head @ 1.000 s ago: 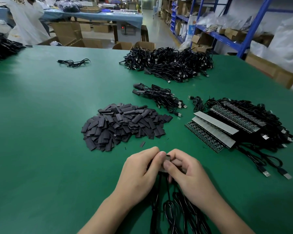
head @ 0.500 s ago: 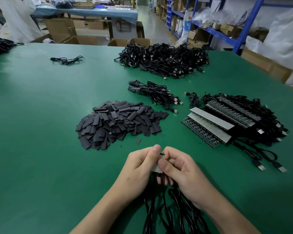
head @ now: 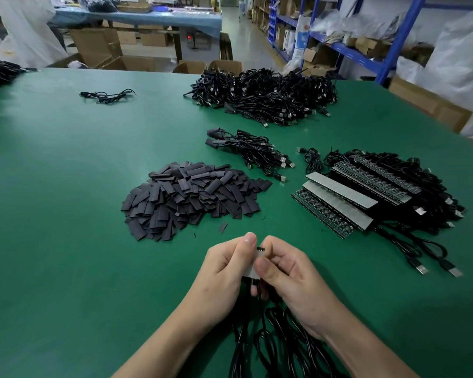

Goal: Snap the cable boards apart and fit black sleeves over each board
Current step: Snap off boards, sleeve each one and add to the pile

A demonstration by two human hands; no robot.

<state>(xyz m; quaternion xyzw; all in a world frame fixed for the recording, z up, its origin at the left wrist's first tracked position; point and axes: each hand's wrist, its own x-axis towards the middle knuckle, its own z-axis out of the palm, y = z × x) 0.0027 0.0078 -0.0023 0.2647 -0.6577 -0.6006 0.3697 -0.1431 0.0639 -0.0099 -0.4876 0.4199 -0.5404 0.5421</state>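
Now the left hand and right hand both have a pinching grip on one small cable board above the green tabletop, its black cables trailing below. Just beyond lies a pile of black sleeves, with unsnapped board strips to its right.

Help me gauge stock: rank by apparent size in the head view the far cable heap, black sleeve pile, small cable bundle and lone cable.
1. The far cable heap and the black sleeve pile: similar spread; the heap lies farther, so unranked.
2. The small cable bundle.
3. The lone cable, farther off, so less sure.
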